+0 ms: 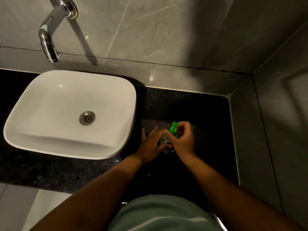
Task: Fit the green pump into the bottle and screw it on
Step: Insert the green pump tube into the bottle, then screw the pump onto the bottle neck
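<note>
A clear bottle (167,147) stands on the black counter (191,104), to the right of the sink, mostly hidden between my hands. My left hand (152,144) wraps its left side, with the outer fingers spread. The green pump (173,128) sits on top of the bottle, its nozzle pointing away from me. My right hand (182,139) is closed around the pump's base from the right. Whether the collar sits on the thread is hidden by my fingers.
A white basin (41,140) with a metal drain stands on the counter to the left, under a chrome wall tap (48,39). Grey tiled walls (275,130) close the counter at the back and right. My torso in a pale shirt is at the front edge.
</note>
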Available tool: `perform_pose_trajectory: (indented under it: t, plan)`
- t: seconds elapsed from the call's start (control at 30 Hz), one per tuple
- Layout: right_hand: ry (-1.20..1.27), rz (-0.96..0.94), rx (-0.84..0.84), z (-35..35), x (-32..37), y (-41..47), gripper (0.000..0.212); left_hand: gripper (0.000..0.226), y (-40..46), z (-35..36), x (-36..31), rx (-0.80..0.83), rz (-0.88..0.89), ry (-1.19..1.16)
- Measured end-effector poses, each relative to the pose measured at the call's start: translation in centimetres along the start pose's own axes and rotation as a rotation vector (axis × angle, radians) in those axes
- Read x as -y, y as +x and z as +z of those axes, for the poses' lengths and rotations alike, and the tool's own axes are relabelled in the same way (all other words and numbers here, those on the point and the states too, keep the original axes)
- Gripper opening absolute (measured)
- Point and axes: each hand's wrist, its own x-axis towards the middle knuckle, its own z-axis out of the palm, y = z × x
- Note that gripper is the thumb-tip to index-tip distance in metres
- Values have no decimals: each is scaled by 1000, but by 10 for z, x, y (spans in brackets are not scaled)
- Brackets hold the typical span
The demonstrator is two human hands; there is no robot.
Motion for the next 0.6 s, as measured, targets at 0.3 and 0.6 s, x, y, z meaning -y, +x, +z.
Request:
perform_pose_trajectory:
  t: [0.3,0.6]
  plan:
    - [5,8,202,-19,3,10,34,70,1,-2,0,-33,-26,-14]
    - [20,46,299,-25,14,21,59,79,0,-6,-4,-16,-24,18]
